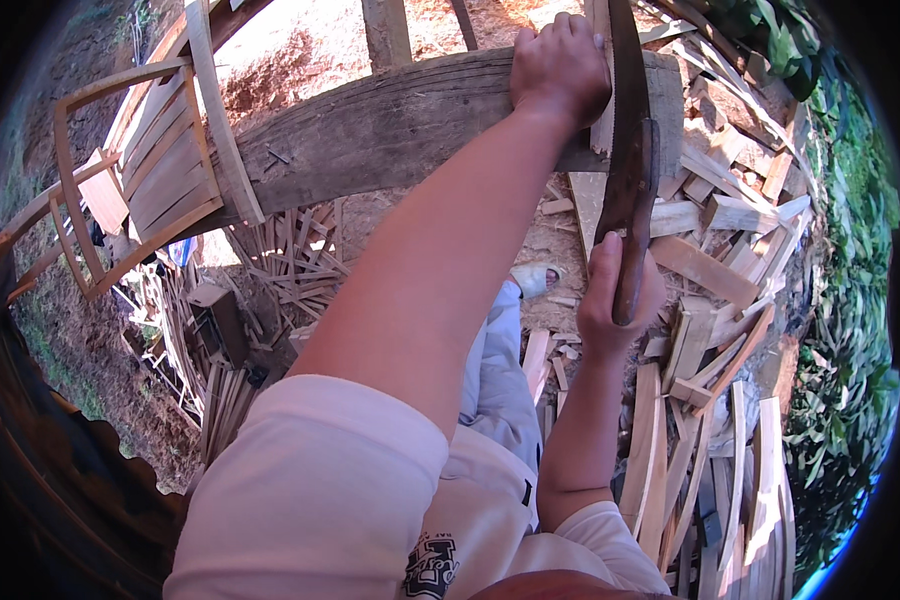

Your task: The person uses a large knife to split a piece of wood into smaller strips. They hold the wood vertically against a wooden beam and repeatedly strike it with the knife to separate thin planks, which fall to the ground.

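My right hand (622, 295) is closed round the handle of a handsaw (627, 180). The saw's long, dark, rusty-looking blade points away from me, near the right end of a thick weathered plank (370, 125). Against the left side of the blade, a pale wooden strip (602, 130) lies across the plank, its near end looking rough. My left hand (562, 72) presses on the plank with fingers curled and the thumb side against the strip. Where the teeth meet the wood cannot be made out.
Offcuts and slats (710, 260) are heaped on the ground to the right, with thin sticks (295, 250) below the plank. A wooden frame (135, 180) and an upright curved slat (220, 110) stand at the left. My sandalled foot (537, 279) shows below the plank. Green plants (850, 250) line the right.
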Demonstrator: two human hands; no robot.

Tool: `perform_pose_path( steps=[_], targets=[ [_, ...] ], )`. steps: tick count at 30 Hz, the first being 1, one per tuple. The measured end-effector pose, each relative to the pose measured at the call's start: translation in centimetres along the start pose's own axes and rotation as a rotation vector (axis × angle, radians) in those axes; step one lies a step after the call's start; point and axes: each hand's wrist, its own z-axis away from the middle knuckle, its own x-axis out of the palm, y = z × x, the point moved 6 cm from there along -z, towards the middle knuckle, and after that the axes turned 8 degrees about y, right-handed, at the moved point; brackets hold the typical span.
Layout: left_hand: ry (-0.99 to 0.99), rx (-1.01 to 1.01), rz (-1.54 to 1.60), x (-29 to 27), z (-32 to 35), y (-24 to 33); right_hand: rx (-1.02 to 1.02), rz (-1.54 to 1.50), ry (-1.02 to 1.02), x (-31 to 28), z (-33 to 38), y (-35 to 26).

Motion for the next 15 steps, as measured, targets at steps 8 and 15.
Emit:
perform_pose_path(
  steps=[8, 15],
  targets=[
    [0.098, 0.068, -0.042, 0.8, -0.5, -0.9, -0.07, -0.077, 0.004, 1.1, 1.2, 2.5],
    [-0.019, 0.011, -0.06, -0.8, -0.4, 0.2, -0.015, -0.046, -0.012, -1.1, 4.9, 2.4]
  ],
)
